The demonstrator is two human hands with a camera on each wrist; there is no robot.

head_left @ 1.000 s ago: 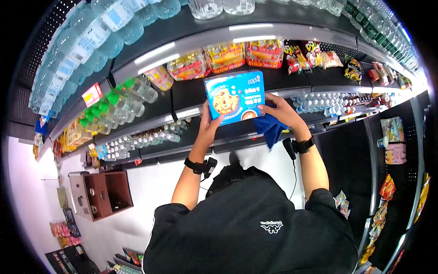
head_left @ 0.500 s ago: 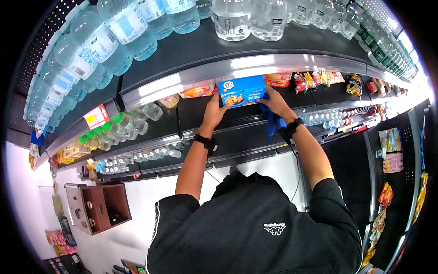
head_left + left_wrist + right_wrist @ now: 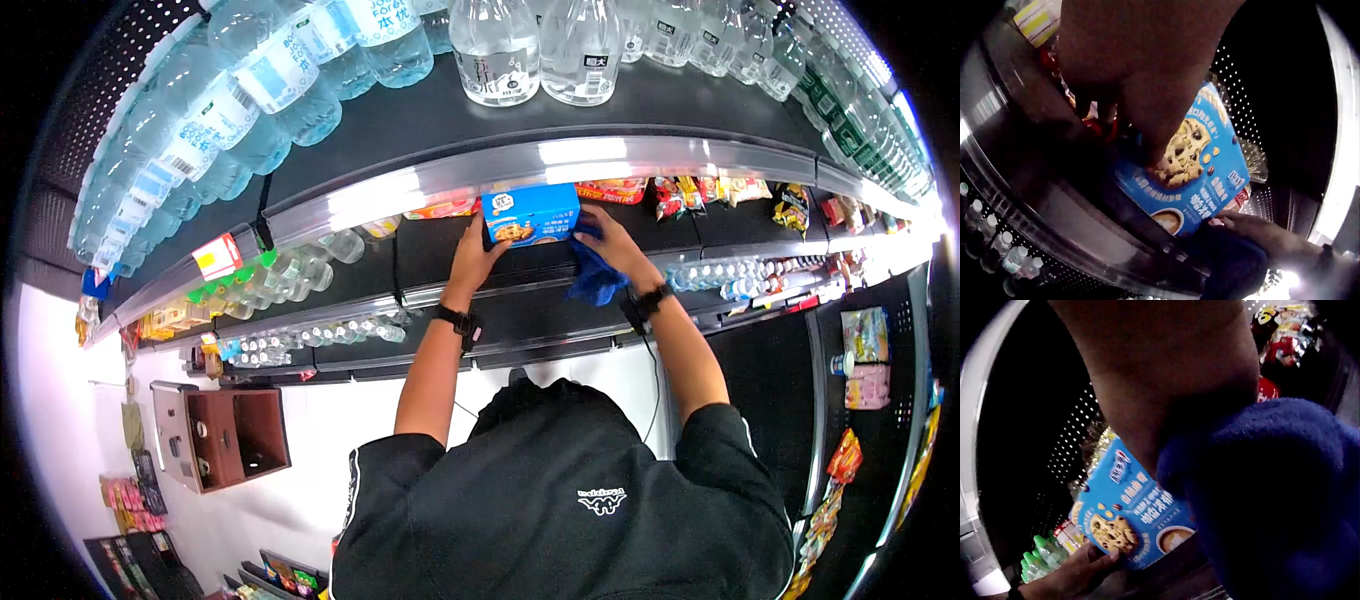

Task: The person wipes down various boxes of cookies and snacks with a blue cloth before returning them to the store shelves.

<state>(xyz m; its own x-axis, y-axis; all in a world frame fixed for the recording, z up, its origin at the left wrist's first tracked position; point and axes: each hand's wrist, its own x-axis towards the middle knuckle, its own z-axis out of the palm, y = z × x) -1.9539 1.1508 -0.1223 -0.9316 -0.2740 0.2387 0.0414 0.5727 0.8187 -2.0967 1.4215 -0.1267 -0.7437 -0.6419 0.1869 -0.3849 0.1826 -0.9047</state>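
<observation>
A blue cookie box [image 3: 530,217], its front printed with a cookie and a coffee cup, is at the middle shelf, under the upper shelf's edge. My left hand [image 3: 474,262] grips its left side, with the thumb on the printed front. At the other side my right hand [image 3: 614,249] holds the box by its right end. A dark blue cloth [image 3: 598,277] hangs from the right hand below the box. In the right wrist view, the cloth [image 3: 1272,487] covers much of that hand, while the cookie and the coffee cup show on the box [image 3: 1125,512].
Red and yellow packages [image 3: 612,190] stand behind and beside the box. Large water bottles [image 3: 495,55] line the upper shelf, whose metal edge [image 3: 400,190] runs just above the hands. Snack bags [image 3: 680,197] lie to the right, green-capped bottles [image 3: 290,280] to the left.
From in front of the shelf, both hands have carried the box forward to the middle shelf, under the upper edge. Over the last half second box and hands have shifted little.
</observation>
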